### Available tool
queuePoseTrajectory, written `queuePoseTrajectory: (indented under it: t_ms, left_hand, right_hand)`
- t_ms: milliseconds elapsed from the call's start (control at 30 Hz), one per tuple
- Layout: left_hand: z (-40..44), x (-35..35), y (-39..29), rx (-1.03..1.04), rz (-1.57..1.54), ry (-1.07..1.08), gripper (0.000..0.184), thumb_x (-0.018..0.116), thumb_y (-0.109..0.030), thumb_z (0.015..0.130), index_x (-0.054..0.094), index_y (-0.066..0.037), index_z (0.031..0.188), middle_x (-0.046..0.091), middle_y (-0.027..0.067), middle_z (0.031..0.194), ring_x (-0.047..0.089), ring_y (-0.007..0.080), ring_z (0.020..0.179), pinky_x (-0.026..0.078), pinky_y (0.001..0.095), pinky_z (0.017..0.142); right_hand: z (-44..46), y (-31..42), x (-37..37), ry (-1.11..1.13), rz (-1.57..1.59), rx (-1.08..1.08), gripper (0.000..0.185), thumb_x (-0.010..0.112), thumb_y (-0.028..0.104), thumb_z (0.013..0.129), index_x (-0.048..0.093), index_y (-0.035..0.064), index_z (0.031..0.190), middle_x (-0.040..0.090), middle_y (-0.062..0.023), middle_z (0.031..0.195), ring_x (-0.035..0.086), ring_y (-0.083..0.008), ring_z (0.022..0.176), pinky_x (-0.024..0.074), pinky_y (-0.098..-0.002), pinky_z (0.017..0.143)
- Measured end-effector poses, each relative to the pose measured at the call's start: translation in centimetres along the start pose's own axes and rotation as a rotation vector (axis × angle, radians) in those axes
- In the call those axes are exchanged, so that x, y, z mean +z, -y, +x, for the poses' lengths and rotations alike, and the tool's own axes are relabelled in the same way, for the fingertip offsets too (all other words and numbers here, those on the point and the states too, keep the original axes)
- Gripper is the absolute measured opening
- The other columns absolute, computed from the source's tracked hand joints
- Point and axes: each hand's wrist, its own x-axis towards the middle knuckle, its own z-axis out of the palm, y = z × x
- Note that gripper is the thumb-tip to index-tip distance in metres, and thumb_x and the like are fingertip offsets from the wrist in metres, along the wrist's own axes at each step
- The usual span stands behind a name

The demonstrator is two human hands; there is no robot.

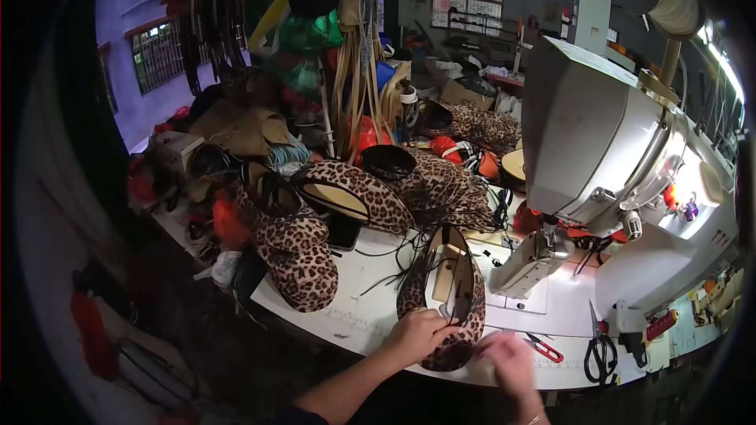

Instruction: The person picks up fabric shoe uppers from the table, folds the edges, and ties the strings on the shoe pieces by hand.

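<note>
A leopard-print shoe upper (476, 323) with a dark-edged opening lies on the white sewing table in front of me, beside the machine's post. My left hand (421, 336) is closed on its near edge, thumb and fingers pinching the rim. My right hand (508, 358) is at the right of the upper, smeared by motion, so its fingers and anything in them cannot be made out. Red-handled thread snips (546, 349) lie just right of that hand. Farther right are black-handled scissors (600, 356).
A sewing machine (587, 130) fills the right side, its post (524, 266) close to the upper. Stacked leopard-print uppers (299, 267) stand at left, with more uppers (441, 189) behind. Dark cords (394, 267) trail over the table (315, 311). A thread cone (669, 0) hangs above.
</note>
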Motion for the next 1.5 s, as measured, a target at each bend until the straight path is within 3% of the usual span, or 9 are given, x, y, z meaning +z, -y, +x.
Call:
queuePoseTrajectory:
  t_ms: [100, 167, 267, 333, 467, 1033, 1267, 1333, 1500]
  left_hand:
    - [-1.3, -0.4, -0.5, -0.014, -0.030, 0.072, 0.018, 0.069, -0.017, 0.083, 0.072, -0.004, 0.095, 0.064, 0.0109, 0.077, 0.061, 0.0277, 0.070, 0.050, 0.0350, 0.065]
    - [-1.9, 0.0, -0.3, -0.033, -0.077, 0.022, 0.018, 0.070, -0.016, 0.082, 0.072, -0.003, 0.094, 0.065, 0.0116, 0.078, 0.063, 0.0261, 0.071, 0.050, 0.0337, 0.065]
    - [-2.1, -0.2, -0.7, -0.083, -0.143, -0.022, 0.017, 0.070, -0.013, 0.082, 0.072, -0.003, 0.095, 0.067, 0.0119, 0.080, 0.065, 0.0236, 0.072, 0.051, 0.0316, 0.066]
    - [-2.1, -0.5, -1.3, -0.102, -0.176, -0.036, 0.018, 0.070, -0.013, 0.082, 0.071, -0.003, 0.097, 0.068, 0.0117, 0.083, 0.066, 0.0229, 0.073, 0.051, 0.0306, 0.067]
    - [-2.0, -1.9, -2.6, -0.282, -0.310, 0.011, 0.017, 0.068, -0.012, 0.084, 0.070, -0.003, 0.099, 0.070, 0.0107, 0.086, 0.067, 0.0212, 0.075, 0.051, 0.0291, 0.068]
    - [-4.0, 1.1, -1.9, -0.439, -0.705, -0.002, 0.020, 0.054, -0.010, 0.095, 0.066, 0.000, 0.108, 0.065, 0.0035, 0.074, 0.057, 0.0059, 0.063, 0.047, 0.0220, 0.059]
    - [-4.1, -0.3, -1.5, -0.108, -0.291, 0.047, 0.026, 0.061, -0.008, 0.092, 0.063, -0.001, 0.117, 0.062, 0.0009, 0.078, 0.056, 0.0060, 0.067, 0.047, 0.0210, 0.061]
    - [-4.2, -0.2, -1.1, -0.425, -1.013, 0.029, 0.044, 0.061, -0.008, 0.092, 0.047, 0.002, 0.133, 0.064, 0.0029, 0.091, 0.059, 0.0095, 0.081, 0.046, 0.0213, 0.074]
    - [-2.9, -0.8, -1.0, -0.682, -1.234, -0.117, 0.037, 0.061, -0.004, 0.090, 0.053, 0.002, 0.125, 0.065, 0.0056, 0.093, 0.062, 0.0145, 0.084, 0.049, 0.0247, 0.075]
  right_hand:
    - [2.9, -1.8, -2.7, -0.146, 0.678, -0.215, 0.037, 0.057, 0.006, 0.091, 0.049, 0.0009, 0.126, 0.057, -0.0094, 0.112, 0.059, -0.0186, 0.099, 0.0454, -0.0266, 0.086]
    - [2.7, -1.7, -1.4, -0.796, 0.607, -0.155, 0.046, 0.054, 0.004, 0.092, 0.038, -0.0020, 0.135, 0.053, -0.0120, 0.120, 0.058, -0.0199, 0.098, 0.0454, -0.0263, 0.084]
    - [1.0, -3.2, 1.3, -0.939, -0.514, -0.568, 0.063, 0.066, 0.006, 0.078, 0.040, 0.0013, 0.135, 0.052, -0.0134, 0.122, 0.053, -0.0283, 0.109, 0.0412, -0.0393, 0.094]
    - [-0.1, -1.0, 2.0, -0.363, -1.246, -0.645, 0.064, 0.070, 0.010, 0.070, 0.048, 0.0045, 0.129, 0.054, -0.0127, 0.120, 0.051, -0.0306, 0.112, 0.0381, -0.0433, 0.096]
    - [0.5, -2.6, 1.8, -0.094, -0.959, -0.578, 0.033, 0.069, 0.005, 0.068, 0.063, 0.0093, 0.101, 0.059, -0.0099, 0.098, 0.053, -0.0310, 0.094, 0.0412, -0.0403, 0.082]
    - [2.8, -1.3, 3.7, -0.206, -0.667, -0.582, 0.018, 0.066, 0.004, 0.081, 0.056, 0.0040, 0.096, 0.057, -0.0120, 0.087, 0.060, -0.0307, 0.069, 0.0496, -0.0362, 0.058]
    - [4.1, -3.1, 4.0, -0.032, -0.390, -0.457, 0.016, 0.066, 0.005, 0.081, 0.067, 0.0057, 0.098, 0.059, -0.0121, 0.077, 0.060, -0.0307, 0.073, 0.0492, -0.0366, 0.065]
    - [3.5, -2.2, 3.9, -0.089, -0.493, -0.491, 0.024, 0.066, 0.004, 0.080, 0.065, 0.0058, 0.104, 0.059, -0.0119, 0.081, 0.060, -0.0307, 0.074, 0.0500, -0.0364, 0.066]
    - [2.7, -1.7, 3.5, -0.066, -0.726, -0.598, 0.035, 0.067, 0.006, 0.076, 0.063, 0.0066, 0.111, 0.059, -0.0099, 0.089, 0.061, -0.0292, 0.078, 0.0516, -0.0361, 0.067]
